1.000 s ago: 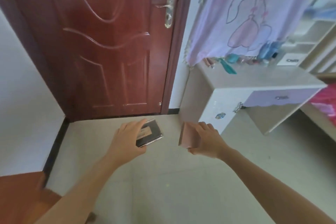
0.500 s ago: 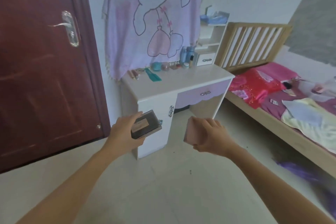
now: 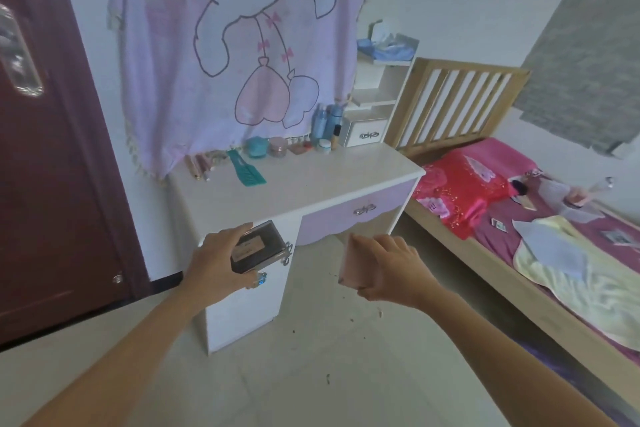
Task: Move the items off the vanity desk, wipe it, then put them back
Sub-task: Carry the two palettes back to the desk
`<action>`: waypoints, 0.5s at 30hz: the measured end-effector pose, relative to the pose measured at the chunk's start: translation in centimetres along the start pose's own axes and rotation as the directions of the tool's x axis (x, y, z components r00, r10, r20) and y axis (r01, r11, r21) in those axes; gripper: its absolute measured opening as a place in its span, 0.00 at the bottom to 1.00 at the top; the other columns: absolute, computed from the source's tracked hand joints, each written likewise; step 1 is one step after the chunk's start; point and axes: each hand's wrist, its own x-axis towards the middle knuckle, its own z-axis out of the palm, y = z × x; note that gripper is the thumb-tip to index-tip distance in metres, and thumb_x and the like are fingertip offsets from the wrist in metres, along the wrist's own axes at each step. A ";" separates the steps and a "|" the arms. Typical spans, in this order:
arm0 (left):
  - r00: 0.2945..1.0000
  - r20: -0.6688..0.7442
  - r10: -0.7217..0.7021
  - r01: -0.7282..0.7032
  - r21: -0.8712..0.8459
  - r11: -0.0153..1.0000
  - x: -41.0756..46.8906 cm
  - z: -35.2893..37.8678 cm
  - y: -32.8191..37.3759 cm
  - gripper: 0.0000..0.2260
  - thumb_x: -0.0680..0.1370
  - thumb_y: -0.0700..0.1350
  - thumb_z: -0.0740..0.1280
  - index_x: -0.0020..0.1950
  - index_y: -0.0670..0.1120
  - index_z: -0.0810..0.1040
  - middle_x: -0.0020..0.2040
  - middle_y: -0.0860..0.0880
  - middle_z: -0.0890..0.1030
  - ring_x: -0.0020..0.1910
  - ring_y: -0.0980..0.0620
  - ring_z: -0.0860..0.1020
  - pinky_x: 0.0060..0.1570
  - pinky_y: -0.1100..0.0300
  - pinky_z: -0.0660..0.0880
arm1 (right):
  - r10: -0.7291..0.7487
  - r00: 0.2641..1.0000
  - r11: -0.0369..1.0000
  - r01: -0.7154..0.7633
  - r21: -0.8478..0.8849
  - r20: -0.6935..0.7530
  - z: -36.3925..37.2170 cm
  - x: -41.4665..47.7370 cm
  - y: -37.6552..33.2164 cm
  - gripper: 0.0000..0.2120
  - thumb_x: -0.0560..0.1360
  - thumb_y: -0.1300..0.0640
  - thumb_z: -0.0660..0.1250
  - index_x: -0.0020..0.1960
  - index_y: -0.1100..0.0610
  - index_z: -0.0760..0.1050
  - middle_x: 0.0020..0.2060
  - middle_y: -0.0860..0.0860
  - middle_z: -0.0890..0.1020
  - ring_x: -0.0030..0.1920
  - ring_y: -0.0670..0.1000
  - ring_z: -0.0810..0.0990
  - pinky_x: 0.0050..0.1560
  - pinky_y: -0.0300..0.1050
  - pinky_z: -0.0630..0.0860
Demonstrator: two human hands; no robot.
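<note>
left hand (image 3: 221, 262) grips a dark flat case (image 3: 258, 246), fingers clamped round its left side. the case is held in the air in front of the desk (image 3: 311, 184), near its front left corner. right hand (image 3: 391, 265) grips a pink box (image 3: 351, 263), fingers curled together over its right side. the box is tilted and held lower than the lilac drawer (image 3: 356, 215), apart from it. neither item touches the desk.

along the back of the desk top, left to right:
- slim tubes (image 3: 201, 165)
- a teal comb (image 3: 244, 172) lying flat
- a teal jar (image 3: 257, 146)
- a pink jar (image 3: 278, 146)
- small items too blurred to identify
- two blue bottles (image 3: 327, 120) standing upright

a white shelf unit (image 3: 372, 97) stands at the back right corner. a lilac cartoon cloth (image 3: 235, 45) hangs on the wall, its hem reaching the desk's back edge. a bed (image 3: 485, 270) stands to the right, with papers and fabric lying on it. a dark red door (image 3: 52, 166) is to the left. dark specks lie on the floor (image 3: 311, 374).
</note>
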 end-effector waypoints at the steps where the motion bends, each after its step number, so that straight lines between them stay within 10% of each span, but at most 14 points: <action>1: 1.000 -0.006 -0.011 0.011 0.006 1.000 1.5 0.2 -0.5 0.34 0.65 0.46 0.74 0.69 0.49 0.65 0.60 0.47 0.74 0.61 0.45 0.67 0.60 0.51 0.69 | 0.004 1.000 1.000 -0.004 0.013 0.000 0.2 1.4 0.6 0.43 0.65 0.43 0.71 0.73 0.43 0.50 0.63 0.48 0.67 0.63 0.54 0.64 0.62 0.48 0.61; 15: 0.999 0.034 -0.032 0.032 0.012 0.999 17.3 11.5 2.2 0.32 0.66 0.47 0.71 0.69 0.48 0.65 0.60 0.50 0.73 0.57 0.49 0.68 0.58 0.56 0.66 | 0.002 0.997 0.998 -0.007 0.062 0.074 3.2 14.7 15.9 0.43 0.66 0.43 0.70 0.73 0.43 0.50 0.65 0.48 0.65 0.64 0.54 0.64 0.63 0.49 0.62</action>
